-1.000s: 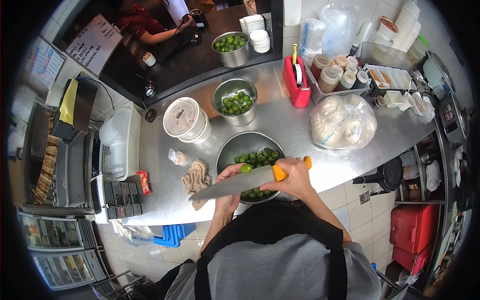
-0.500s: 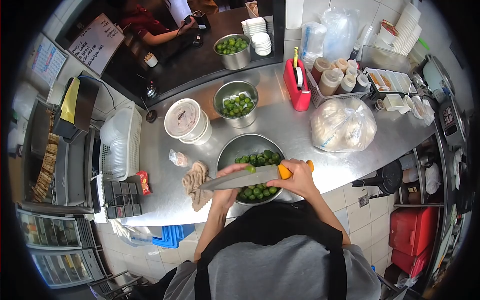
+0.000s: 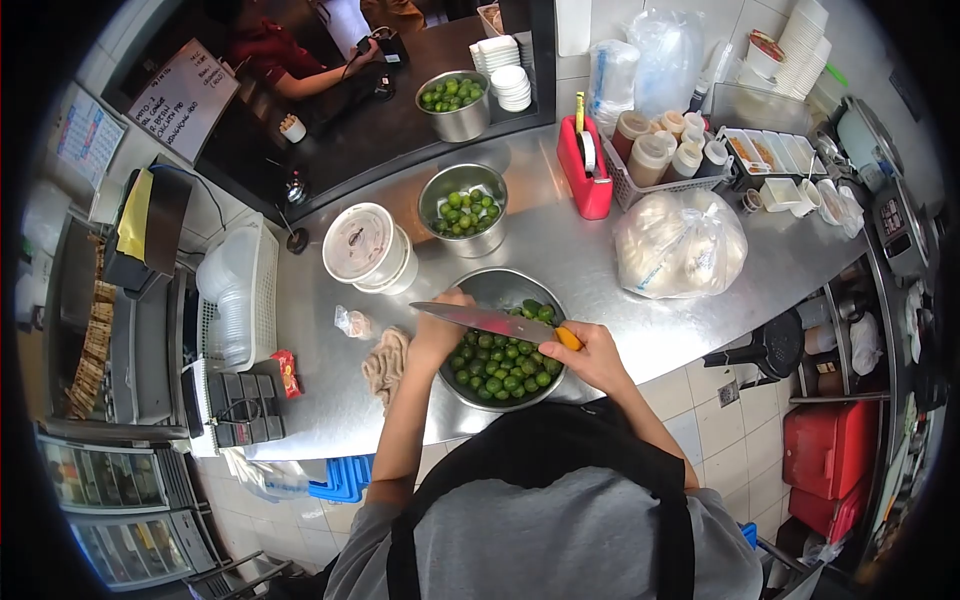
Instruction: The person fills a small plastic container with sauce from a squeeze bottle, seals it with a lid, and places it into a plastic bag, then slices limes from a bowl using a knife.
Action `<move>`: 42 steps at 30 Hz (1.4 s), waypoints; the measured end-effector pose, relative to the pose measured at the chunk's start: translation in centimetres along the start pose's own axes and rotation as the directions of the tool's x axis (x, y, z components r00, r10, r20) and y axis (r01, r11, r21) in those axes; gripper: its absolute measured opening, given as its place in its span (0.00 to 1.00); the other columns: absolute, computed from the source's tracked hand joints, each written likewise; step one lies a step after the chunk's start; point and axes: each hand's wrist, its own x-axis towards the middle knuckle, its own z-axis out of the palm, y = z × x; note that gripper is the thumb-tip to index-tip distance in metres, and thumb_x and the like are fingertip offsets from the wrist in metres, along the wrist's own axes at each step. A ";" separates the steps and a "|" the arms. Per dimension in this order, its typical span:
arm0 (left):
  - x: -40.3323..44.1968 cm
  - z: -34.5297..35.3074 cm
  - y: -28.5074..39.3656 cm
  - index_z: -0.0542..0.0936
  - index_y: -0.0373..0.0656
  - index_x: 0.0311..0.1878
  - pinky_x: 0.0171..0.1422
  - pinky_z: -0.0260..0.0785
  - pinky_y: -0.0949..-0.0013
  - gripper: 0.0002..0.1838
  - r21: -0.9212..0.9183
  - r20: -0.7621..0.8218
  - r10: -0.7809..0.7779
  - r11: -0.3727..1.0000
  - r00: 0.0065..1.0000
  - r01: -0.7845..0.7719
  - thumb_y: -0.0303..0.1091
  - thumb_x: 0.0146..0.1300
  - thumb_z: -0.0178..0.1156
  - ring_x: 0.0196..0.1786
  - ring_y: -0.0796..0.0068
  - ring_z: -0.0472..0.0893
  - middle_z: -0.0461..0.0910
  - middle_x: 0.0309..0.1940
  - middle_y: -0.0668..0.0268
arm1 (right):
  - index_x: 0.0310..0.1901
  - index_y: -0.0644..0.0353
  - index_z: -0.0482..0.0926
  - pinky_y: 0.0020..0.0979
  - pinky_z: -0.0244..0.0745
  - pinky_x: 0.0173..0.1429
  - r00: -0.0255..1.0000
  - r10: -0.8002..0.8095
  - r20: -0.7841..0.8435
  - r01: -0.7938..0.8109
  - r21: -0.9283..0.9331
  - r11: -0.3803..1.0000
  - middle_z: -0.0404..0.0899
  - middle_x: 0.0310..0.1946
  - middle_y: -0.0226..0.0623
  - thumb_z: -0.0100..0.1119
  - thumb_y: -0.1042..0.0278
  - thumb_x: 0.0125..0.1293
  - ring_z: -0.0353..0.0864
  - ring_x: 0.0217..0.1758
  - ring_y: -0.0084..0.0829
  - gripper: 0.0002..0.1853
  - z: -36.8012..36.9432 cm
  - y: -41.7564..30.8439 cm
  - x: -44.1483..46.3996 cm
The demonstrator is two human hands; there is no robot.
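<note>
My right hand [image 3: 590,358] grips a kitchen knife [image 3: 490,320] by its orange handle. The blade points left across the large steel bowl [image 3: 445,388], which holds many small green limes [image 3: 508,368]. Over the bowl's left rim is my left hand [image 3: 440,325], its fingers curled behind the blade's tip. The knife partly covers them, and whatever they hold does not show. A crumpled beige cloth [image 3: 385,367] lies just left of the bowl.
Smaller steel bowls of limes, one on the counter [image 3: 463,238] and one on the pass ledge [image 3: 455,122], stand beyond. White tubs [image 3: 362,245] sit left; a filled plastic bag [image 3: 680,245] and sauce bottles [image 3: 652,158] right. Another person's arm [image 3: 310,85] shows past the opening.
My left hand has moved up and left to the bowl's rim, and the lime at its fingers no longer shows. The knife has swung, its tip now higher and its handle lower.
</note>
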 end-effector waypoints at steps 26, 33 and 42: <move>-6.9 -0.2 9.3 0.73 0.36 0.51 0.55 0.69 0.74 0.15 -0.939 0.192 -0.419 -0.341 0.888 0.042 0.25 0.60 0.56 0.47 0.77 0.76 0.76 0.45 0.63 | 0.20 0.61 0.73 0.37 0.66 0.34 0.955 -0.295 -0.004 0.280 -0.309 0.909 0.75 0.19 0.38 0.70 0.35 0.37 0.76 0.25 0.38 0.32 1.5 -1.8 -0.3; -7.1 -0.1 9.7 0.73 0.36 0.50 0.54 0.70 0.75 0.14 -0.929 0.209 -0.434 -0.368 0.876 0.040 0.25 0.61 0.55 0.45 0.76 0.77 0.77 0.44 0.63 | 0.21 0.61 0.74 0.37 0.65 0.35 0.919 -0.393 -0.033 0.362 -0.325 0.874 0.76 0.20 0.38 0.70 0.34 0.36 0.77 0.26 0.38 0.32 1.8 -2.2 -0.4; -7.0 0.0 10.4 0.75 0.34 0.45 0.53 0.70 0.74 0.14 -0.990 -0.004 -0.539 -0.118 0.842 -0.081 0.19 0.53 0.62 0.46 0.76 0.78 0.77 0.44 0.62 | 0.22 0.65 0.73 0.35 0.66 0.26 0.983 -0.174 0.057 0.181 -0.156 0.971 0.73 0.17 0.41 0.66 0.37 0.46 0.75 0.21 0.37 0.31 2.4 -2.5 -1.0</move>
